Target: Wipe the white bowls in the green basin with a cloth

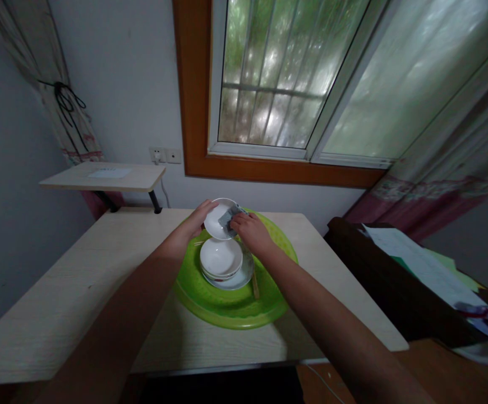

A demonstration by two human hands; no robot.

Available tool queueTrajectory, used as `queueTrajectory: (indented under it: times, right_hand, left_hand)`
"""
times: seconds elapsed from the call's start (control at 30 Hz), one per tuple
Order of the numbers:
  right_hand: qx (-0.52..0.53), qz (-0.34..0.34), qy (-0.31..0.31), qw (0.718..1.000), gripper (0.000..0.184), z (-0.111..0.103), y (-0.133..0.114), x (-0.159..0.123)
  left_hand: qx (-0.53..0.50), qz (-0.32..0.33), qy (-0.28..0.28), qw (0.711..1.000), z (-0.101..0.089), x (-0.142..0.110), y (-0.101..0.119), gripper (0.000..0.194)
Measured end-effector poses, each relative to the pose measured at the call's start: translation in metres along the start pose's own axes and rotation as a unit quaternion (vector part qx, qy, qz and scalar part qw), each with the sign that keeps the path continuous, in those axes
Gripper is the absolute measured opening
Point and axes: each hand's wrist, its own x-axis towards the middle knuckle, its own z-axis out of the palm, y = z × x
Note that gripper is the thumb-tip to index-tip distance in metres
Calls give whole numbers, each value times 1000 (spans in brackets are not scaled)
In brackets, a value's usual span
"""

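Observation:
My left hand point(199, 217) grips the left rim of a white bowl point(215, 223), which is tilted so that its inside faces me. In my right hand point(250, 227) is a grey patterned cloth point(229, 219), pressed against the inside of that bowl at its right side. Just below, a stack of white bowls point(221, 258) rests on a white plate point(239, 276). Wooden chopsticks point(255, 285) lie to the right of the plate. All of these sit in or over a round green basin point(235, 320).
The basin stands on a pale wooden table point(143, 269). A small raised shelf point(71, 177) with a paper is at the back left. To the right, papers point(420, 264) lie on a dark brown piece of furniture point(366, 280). A window point(277, 84) is behind the table.

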Motion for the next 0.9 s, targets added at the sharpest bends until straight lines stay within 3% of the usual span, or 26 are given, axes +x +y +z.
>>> queueTrajectory:
  times: [0.27,0.4,0.53,0.73,0.9]
  right_hand:
    - [94,21,-33,995,34,13,-8,1]
    - [219,-5,0,976,50,20,-13,0]
    - [272,-28,29,961,49,24,-12,1]
    - [159,57,-12,986,38,16,-6,4]
    - [74,40,-31,996,26,9,-2,2]
  left_hand:
    - [-8,33,47,998,-3,5,-11,39]
    - [6,79,62,995,-2,5,-12,38]
    - [4,80,75,994,3,2,-8,43]
    - [-14,23,59,998,4,0,-8,54]
    - [-34,-6,65,997,-5,1,-8,40]
